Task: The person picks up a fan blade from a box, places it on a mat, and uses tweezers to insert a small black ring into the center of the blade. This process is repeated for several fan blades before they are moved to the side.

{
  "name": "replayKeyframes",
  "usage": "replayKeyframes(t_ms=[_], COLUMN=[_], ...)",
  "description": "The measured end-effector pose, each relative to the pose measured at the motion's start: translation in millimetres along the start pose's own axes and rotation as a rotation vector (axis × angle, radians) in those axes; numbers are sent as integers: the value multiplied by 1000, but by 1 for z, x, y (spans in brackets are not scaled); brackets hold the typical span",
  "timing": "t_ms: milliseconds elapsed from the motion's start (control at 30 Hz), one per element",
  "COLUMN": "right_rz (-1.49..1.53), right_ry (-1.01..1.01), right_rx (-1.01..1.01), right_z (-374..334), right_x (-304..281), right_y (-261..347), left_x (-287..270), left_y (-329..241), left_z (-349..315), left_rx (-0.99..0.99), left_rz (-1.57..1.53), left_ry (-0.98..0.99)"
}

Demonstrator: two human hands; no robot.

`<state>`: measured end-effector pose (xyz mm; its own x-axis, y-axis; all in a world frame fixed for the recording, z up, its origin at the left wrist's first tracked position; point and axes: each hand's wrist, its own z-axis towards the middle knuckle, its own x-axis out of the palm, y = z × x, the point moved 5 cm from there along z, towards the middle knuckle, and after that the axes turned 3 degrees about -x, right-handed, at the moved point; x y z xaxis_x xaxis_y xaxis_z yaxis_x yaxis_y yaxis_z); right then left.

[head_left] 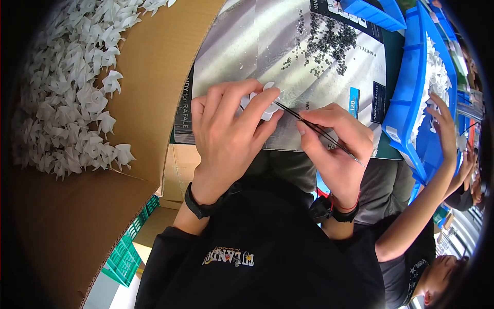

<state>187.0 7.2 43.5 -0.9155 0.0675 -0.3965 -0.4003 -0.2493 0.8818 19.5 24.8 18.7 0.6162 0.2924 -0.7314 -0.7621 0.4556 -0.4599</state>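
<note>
My left hand (224, 126) is closed on a small white plastic part (268, 114) with rounded lobes, pinched by thumb and fingers over the table's near edge. Fingers cover much of the part. Thin dark tweezers (319, 130) lie in the closed grip of my right hand (342, 136), slanting up and left. Their tips reach the white part beside my left index finger. Whether anything sits between the tips is too small to tell. Beyond my hands, many tiny dark rings (334, 44), perhaps nuts, are scattered over the silvery printed sheet (242, 56) on the table.
At left stands a large cardboard box (149, 67) heaped with white plastic pieces (77, 103). On the right, another person's hand (443, 121) reaches into a blue bin (411, 77) of white pieces. A blue tray (378, 15) stands far right; a green crate (123, 257) is low left.
</note>
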Motion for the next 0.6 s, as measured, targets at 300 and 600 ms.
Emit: replayKeyframes(t_ms=[300, 600], right_rz=[-32, -5], right_ry=[16, 44], right_rx=[-11, -31], right_z=[0, -1], right_x=[0, 3], right_y=[1, -2], left_x=[1, 0], left_y=[1, 0], left_z=[0, 1], left_rx=[0, -15], left_rz=[1, 13], left_ry=[0, 12])
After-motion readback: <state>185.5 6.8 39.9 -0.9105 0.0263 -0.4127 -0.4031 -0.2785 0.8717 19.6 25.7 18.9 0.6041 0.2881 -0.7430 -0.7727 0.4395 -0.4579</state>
